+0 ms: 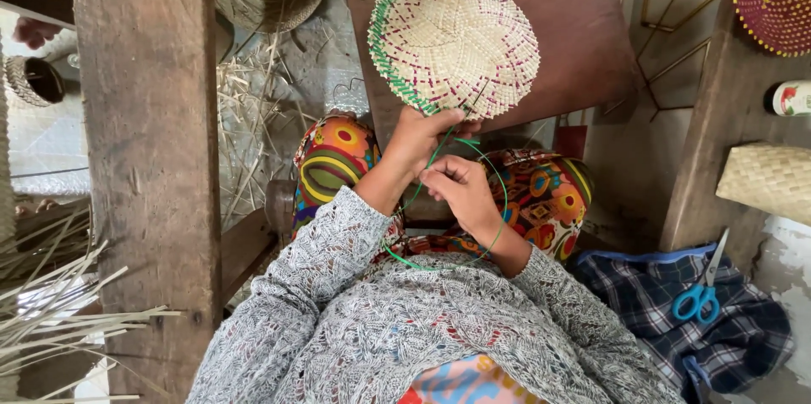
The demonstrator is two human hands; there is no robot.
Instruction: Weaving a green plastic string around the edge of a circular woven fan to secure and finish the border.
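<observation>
Woven disc (454, 43) is gripped at six o'clock by left hand (420, 140); green strand (498, 193), pinched by right hand (460, 189), could likely snag if overtightened.

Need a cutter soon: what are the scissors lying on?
The scissors lie on a plaid cloth, blue handles toward the person. What lies beneath the cloth is covered.

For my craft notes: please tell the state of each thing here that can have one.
Round woven mat: green edging covers only part of the rim.
Green strand: loose, looping.
Left hand: gripping the mat's edge.
Right hand: pinching the strand.
Blue-handled scissors: closed, lying on plaid cloth.
</observation>
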